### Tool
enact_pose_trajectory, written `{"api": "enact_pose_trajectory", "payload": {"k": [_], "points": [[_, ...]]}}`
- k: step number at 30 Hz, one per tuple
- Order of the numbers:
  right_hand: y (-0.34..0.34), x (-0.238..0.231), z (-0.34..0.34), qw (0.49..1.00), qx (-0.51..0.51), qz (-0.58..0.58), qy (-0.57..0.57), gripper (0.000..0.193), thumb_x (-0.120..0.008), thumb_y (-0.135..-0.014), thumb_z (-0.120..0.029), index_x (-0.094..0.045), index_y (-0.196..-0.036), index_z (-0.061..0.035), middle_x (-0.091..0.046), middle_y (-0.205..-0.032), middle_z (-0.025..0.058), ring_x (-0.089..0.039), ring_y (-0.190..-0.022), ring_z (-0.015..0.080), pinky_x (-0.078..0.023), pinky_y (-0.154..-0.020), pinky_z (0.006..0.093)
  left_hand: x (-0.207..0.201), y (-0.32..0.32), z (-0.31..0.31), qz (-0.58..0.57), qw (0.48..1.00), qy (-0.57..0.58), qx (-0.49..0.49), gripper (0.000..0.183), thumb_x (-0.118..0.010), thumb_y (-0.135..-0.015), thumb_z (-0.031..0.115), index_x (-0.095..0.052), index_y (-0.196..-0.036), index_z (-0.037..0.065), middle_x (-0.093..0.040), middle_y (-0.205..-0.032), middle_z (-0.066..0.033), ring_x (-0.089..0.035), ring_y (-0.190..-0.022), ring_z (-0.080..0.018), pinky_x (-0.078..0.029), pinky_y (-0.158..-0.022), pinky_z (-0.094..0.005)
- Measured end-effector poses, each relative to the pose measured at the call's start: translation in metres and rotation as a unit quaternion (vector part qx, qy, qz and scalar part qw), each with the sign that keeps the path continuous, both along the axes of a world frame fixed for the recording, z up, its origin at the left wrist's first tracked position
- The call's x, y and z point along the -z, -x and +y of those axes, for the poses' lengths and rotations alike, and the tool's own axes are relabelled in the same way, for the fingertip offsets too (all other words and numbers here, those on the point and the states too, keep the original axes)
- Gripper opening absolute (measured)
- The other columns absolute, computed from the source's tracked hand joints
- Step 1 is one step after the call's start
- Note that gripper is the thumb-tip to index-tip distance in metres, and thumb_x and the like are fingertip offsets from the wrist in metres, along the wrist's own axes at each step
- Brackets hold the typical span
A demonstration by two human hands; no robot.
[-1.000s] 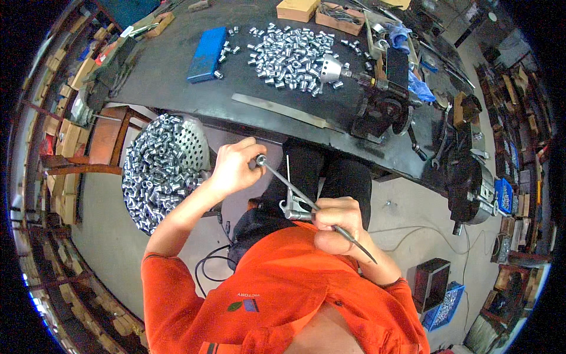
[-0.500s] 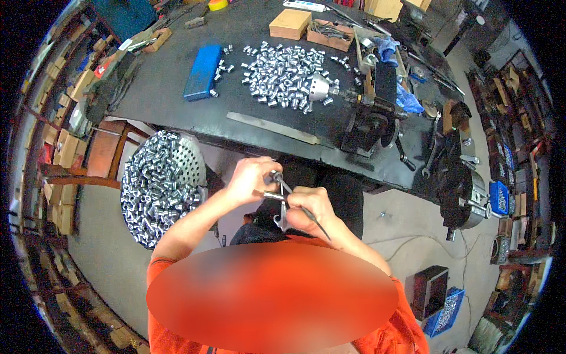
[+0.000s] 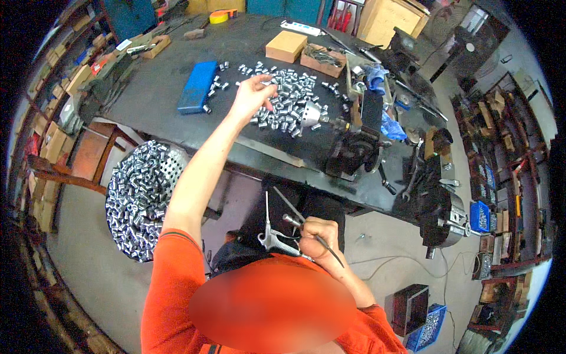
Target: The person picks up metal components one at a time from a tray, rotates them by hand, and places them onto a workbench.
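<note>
My left hand (image 3: 253,99) reaches over the heap of small silver metal sleeves (image 3: 288,94) on the bench, fingers apart and nothing visible in them. In front of my lap, my right hand (image 3: 319,237) is closed round a slim file (image 3: 289,203); its grey blade points up and left and its dark thin end sticks out below the hand. A short silver cylinder (image 3: 290,219) shows beside the fingers; whether they grip it, I cannot tell. Against my lap lies a silver air blow gun (image 3: 273,237) with a thin nozzle, touching or close to the right hand.
A perforated basket (image 3: 172,171) full of sleeves stands left of my legs. The bench (image 3: 150,88) bears a blue box (image 3: 197,87), a flat metal bar (image 3: 268,151), a chuck fixture (image 3: 311,114) with a crank, and cardboard boxes (image 3: 286,46). A chair (image 3: 88,156) stands at left.
My left hand has left the right hand and stretched forward to the heap on the bench. The right hand has shifted slightly right and down, still holding the file; the view has tilted up.
</note>
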State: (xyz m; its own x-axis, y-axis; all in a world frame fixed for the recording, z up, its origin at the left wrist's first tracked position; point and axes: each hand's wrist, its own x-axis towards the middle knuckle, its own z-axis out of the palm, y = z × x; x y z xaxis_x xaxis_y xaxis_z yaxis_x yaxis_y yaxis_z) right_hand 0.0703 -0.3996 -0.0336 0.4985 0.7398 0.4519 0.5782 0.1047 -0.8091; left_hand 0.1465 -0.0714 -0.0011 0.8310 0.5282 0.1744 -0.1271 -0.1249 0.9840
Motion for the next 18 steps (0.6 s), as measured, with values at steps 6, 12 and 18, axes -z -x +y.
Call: {"api": "enact_pose_trajectory", "payload": {"k": [6, 12, 18], "points": [[0.001, 0.017, -0.009, 0.999, 0.0, 0.013, 0.043, 0.024, -0.058, -0.059, -0.011, -0.036, -0.053, -0.0045, -0.034, -0.053, 0.0059, -0.037, -0.044, 0.0186, -0.025, -0.043, 0.0318, 0.014, 0.109, 0.032, 0.154, 0.971, -0.181, -0.003, 0.034, -0.064, -0.084, 0.015, -0.058, -0.111, -0.004, -0.059, -0.063, -0.0014, -0.054, -0.052, -0.0069, -0.043, -0.05, -0.0237], [0.006, 0.024, -0.001, 0.998, -0.013, 0.046, 0.03, 0.02, -0.056, -0.055, -0.001, -0.037, -0.054, -0.004, -0.034, -0.052, 0.0062, -0.037, -0.045, 0.0187, -0.025, -0.043, 0.0313, 0.06, 0.255, 0.099, 0.323, 0.902, -0.276, -0.074, 0.033, -0.057, -0.07, 0.005, -0.065, -0.102, 0.0, -0.064, -0.069, -0.0121, -0.061, -0.058, -0.0164, -0.049, -0.058, -0.0301], [0.008, 0.024, 0.002, 0.996, -0.043, 0.059, 0.044, 0.022, -0.057, -0.056, -0.002, -0.035, -0.054, -0.0038, -0.034, -0.052, 0.0065, -0.036, -0.045, 0.0186, -0.025, -0.043, 0.0315, 0.087, 0.294, 0.089, 0.492, 0.687, -0.53, -0.074, 0.02, -0.062, -0.068, 0.019, -0.068, -0.085, 0.01, -0.066, -0.085, -0.015, -0.065, -0.083, -0.0319, -0.052, -0.074, -0.0414]]}}
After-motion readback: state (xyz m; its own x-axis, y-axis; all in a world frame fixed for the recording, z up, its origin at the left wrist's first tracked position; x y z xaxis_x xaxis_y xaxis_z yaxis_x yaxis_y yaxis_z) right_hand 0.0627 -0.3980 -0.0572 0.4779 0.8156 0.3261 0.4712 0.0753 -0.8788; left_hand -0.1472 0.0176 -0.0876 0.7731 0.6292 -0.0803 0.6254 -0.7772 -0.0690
